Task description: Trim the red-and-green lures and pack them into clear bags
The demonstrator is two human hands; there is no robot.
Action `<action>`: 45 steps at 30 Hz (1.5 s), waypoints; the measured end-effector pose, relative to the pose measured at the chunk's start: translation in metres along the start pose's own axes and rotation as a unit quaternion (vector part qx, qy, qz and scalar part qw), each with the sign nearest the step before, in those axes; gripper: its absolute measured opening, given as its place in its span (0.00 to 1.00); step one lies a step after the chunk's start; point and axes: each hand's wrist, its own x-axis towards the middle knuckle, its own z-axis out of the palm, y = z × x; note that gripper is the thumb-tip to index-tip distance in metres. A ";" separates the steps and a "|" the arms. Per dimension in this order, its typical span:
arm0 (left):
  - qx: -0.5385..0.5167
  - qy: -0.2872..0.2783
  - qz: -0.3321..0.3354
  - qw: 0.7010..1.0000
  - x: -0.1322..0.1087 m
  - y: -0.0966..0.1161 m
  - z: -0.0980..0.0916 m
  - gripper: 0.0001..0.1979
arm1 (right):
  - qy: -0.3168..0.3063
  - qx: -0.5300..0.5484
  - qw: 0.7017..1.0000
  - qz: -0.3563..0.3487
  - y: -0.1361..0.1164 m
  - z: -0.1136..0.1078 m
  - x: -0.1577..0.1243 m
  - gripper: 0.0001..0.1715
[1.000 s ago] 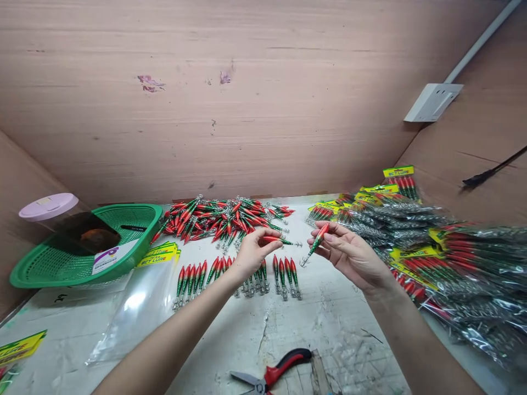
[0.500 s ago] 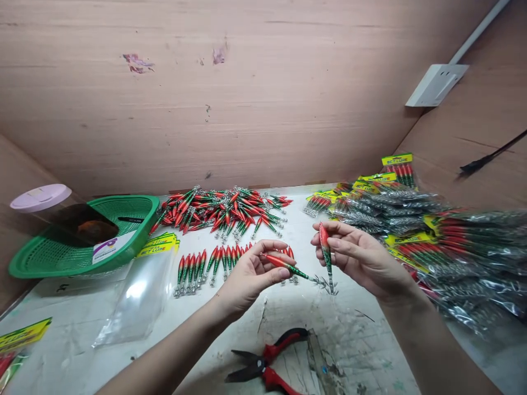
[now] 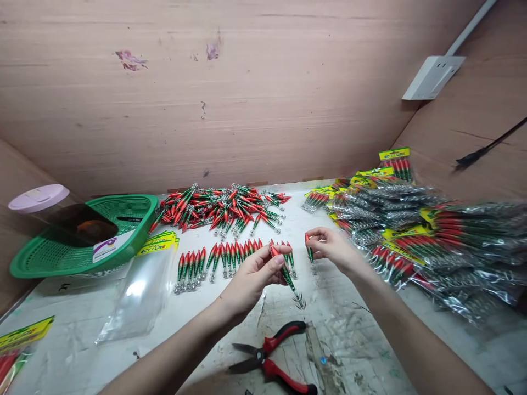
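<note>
My left hand (image 3: 260, 274) is closed on a red-and-green squid jig (image 3: 288, 275), its ring of hooks pointing down and to the right. Between the thumb and fingers of my right hand (image 3: 329, 248) is a second squid jig (image 3: 309, 251), held upright with its hooks low over the table, at the right end of the row. The row of jigs (image 3: 235, 257) stretches leftward behind my left hand, which hides part of it. Farther left lies a separate small group of jigs (image 3: 190, 269). Behind the row is a loose heap of jigs (image 3: 222, 207).
Red-handled pliers (image 3: 267, 356) lie open in front. Clear bags (image 3: 138, 296) with yellow headers are at left, beside a green basket (image 3: 146, 219) holding a lidded container (image 3: 74, 219). Packed jigs (image 3: 461, 247) pile up at right. A white socket (image 3: 434, 78) is on the wall.
My right hand has moved left and away from me, lowering its jig toward the row's end. In my left hand the jig has turned to point more downward. The two jigs' hooks have come apart.
</note>
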 end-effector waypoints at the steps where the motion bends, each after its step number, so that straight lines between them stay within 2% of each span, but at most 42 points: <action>1: -0.003 0.006 -0.007 1.000 0.000 -0.002 -0.001 0.19 | 0.017 -0.037 0.999 0.008 0.008 0.003 0.010 0.13; 3: -0.007 0.019 -0.012 1.000 0.000 -0.004 -0.004 0.19 | 0.045 -0.106 0.993 0.002 0.018 0.010 0.020 0.12; 5: -0.007 0.033 -0.011 0.999 -0.001 -0.005 -0.008 0.19 | 0.063 -0.170 0.983 -0.036 0.019 0.019 0.011 0.09; 8: 0.006 0.061 -0.009 0.998 -0.007 -0.002 -0.015 0.19 | 0.044 -0.249 0.960 -0.121 0.023 0.038 -0.040 0.08; 10: 0.018 0.080 -0.015 0.997 -0.012 0.000 -0.019 0.18 | -0.030 -0.290 0.938 -0.187 0.038 0.055 -0.085 0.08; 11: 0.021 0.088 -0.019 0.996 -0.015 0.001 -0.021 0.17 | -0.039 -0.361 0.887 -0.283 0.050 0.065 -0.107 0.09; 12: 0.021 0.094 -0.024 0.995 -0.018 0.001 -0.023 0.17 | -0.022 -0.430 0.828 -0.359 0.063 0.074 -0.125 0.10; 13: 0.021 0.099 -0.027 0.995 -0.021 0.002 -0.024 0.16 | -0.013 -0.475 0.780 -0.408 0.077 0.082 -0.140 0.10; 14: 0.020 0.102 -0.030 0.994 -0.024 0.002 -0.025 0.15 | 0.009 -0.505 0.750 -0.427 0.089 0.089 -0.150 0.09; 15: 0.021 0.105 -0.030 0.994 -0.027 0.002 -0.026 0.15 | 0.033 -0.521 0.738 -0.428 0.100 0.094 -0.157 0.07; 17: 0.029 0.105 -0.031 0.994 -0.033 0.002 -0.029 0.15 | 0.073 -0.512 0.753 -0.406 0.111 0.094 -0.162 0.04; 19: 0.040 0.105 -0.034 0.993 -0.039 0.003 -0.032 0.15 | 0.062 -0.491 0.773 -0.397 0.105 0.082 -0.161 0.06; 22: 0.053 0.102 -0.043 0.992 -0.046 0.006 -0.035 0.14 | -0.013 -0.437 0.823 -0.363 0.072 0.050 -0.159 0.15; 24: 0.055 0.095 -0.049 0.993 -0.048 0.007 -0.036 0.13 | -0.048 -0.385 0.859 -0.333 0.046 0.028 -0.159 0.13; 26: 0.056 0.081 -0.058 0.993 -0.049 0.007 -0.035 0.12 | -0.087 -0.349 0.876 -0.320 0.025 0.011 -0.159 0.09; 29: 0.063 0.060 -0.074 0.993 -0.049 0.005 -0.033 0.11 | -0.142 -0.329 0.879 -0.314 0.008 0.000 -0.159 0.10; 32: 0.065 0.043 -0.085 0.993 -0.048 0.002 -0.030 0.11 | -0.176 -0.320 0.879 -0.307 0.003 0.000 -0.158 0.11; 45: 0.073 0.017 -0.105 0.992 -0.046 -0.002 -0.029 0.11 | -0.203 -0.327 0.873 -0.301 -0.004 0.004 -0.154 0.08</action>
